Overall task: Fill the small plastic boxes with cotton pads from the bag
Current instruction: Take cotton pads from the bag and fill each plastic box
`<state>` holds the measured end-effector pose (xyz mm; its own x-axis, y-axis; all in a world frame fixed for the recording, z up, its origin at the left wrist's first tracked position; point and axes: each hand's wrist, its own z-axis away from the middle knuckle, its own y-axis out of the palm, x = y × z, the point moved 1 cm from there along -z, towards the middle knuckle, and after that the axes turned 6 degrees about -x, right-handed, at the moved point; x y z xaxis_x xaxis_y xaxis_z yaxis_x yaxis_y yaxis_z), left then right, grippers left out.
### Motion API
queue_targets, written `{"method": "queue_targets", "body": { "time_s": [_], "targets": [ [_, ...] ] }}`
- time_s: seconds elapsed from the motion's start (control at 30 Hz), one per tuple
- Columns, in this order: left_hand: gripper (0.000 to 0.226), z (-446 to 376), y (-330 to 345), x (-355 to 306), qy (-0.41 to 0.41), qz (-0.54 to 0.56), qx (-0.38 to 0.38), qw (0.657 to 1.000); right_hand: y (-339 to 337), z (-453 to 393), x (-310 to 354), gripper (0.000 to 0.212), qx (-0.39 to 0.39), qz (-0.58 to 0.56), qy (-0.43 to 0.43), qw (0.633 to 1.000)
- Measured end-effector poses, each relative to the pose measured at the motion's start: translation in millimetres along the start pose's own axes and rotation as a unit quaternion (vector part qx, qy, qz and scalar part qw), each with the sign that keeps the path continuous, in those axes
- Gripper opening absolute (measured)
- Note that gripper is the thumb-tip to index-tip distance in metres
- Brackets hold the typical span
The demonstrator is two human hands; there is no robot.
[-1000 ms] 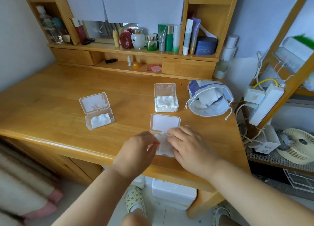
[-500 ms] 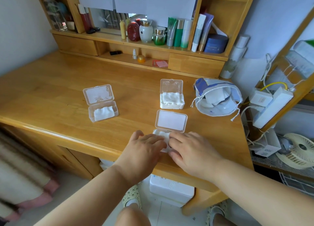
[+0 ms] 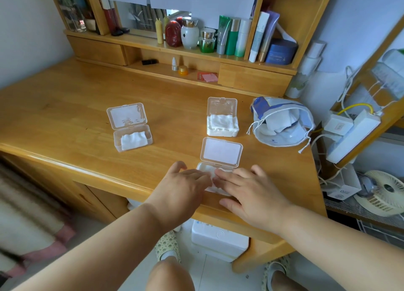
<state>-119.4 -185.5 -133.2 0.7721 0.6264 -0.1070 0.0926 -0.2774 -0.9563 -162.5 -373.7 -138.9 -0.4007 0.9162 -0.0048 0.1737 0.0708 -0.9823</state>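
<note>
Both hands are lying flat, fingers stretched out, pressing down on the cotton pads [image 3: 208,173] in the near box [image 3: 215,178], neither one gripping anything. The left hand [image 3: 180,189] is covering the box's left part and the right hand [image 3: 251,191] its right part, their fingertips almost meeting over the pads. This box is sitting close to the front edge of the tabletop [image 3: 65,120], its clear lid [image 3: 221,152] standing open on the far side.

Taking the near box as the landmark: the far box [image 3: 222,121] is sitting just behind it, lid up, heaped with pads; the left box [image 3: 130,126] is sitting well off to its left, lid up, holding a small heap; the bag [image 3: 282,121] is lying behind it to the right, mouth gaping, with more pads showing inside.

The tabletop is pale wood. A shelf [image 3: 196,54] is running along the back, carrying bottles, tubes and jars. A fan [image 3: 384,192] is resting on a wire rack to the right.

Three boxes, one bag, two hands
</note>
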Motion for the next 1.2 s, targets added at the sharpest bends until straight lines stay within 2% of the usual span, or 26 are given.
{"method": "queue_targets", "body": {
  "time_s": [0.1, 0.2, 0.3, 0.4, 0.47, 0.6, 0.7, 0.8, 0.87, 1.03, 1.2],
  "targets": [
    [0.026, -1, 5, 2, -0.016, -0.02, 0.003, 1.0, -2, 0, 1, 0.038, -0.042, 0.042, -0.022, 0.998],
    [0.03, -2, 3, -1, -0.018, 0.006, -0.005, 1.0, 0, 3, 5, 0.045, -0.028, 0.048, -0.011, 0.998],
    [0.034, -2, -1, -5, -0.008, 0.036, -0.001, 0.999, 3, 3, 5, 0.049, -0.023, -0.072, 0.052, 0.996],
    [0.034, -2, -2, -5, -0.022, 0.044, 0.009, 0.999, 4, -1, -1, 0.032, -0.059, -0.186, 0.074, 0.978],
    [0.034, -3, -3, -2, -0.03, 0.037, 0.019, 0.999, 2, -4, -6, 0.02, -0.045, -0.21, 0.061, 0.975],
    [0.029, -12, -4, 0, -0.016, 0.005, 0.035, 0.999, -3, -6, -10, 0.028, 0.039, -0.154, 0.033, 0.987],
    [0.031, -17, -3, -3, 0.014, -0.047, 0.044, 0.998, -3, 0, -7, 0.037, 0.058, -0.096, 0.026, 0.993],
    [0.037, -12, -2, -5, 0.049, -0.05, 0.025, 0.997, 3, 7, 1, 0.045, 0.04, -0.026, 0.009, 0.999],
    [0.036, -6, -5, -4, 0.078, -0.052, -0.017, 0.995, 7, 8, 3, 0.048, 0.022, -0.027, 0.015, 0.999],
    [0.026, 9, -3, 6, 0.089, 0.007, -0.102, 0.991, 6, 9, 2, 0.021, -0.047, -0.08, 0.018, 0.995],
    [0.016, 0, -5, 14, 0.091, -0.015, -0.07, 0.993, 8, 8, -2, 0.026, -0.088, -0.034, -0.001, 0.995]
  ]
}}
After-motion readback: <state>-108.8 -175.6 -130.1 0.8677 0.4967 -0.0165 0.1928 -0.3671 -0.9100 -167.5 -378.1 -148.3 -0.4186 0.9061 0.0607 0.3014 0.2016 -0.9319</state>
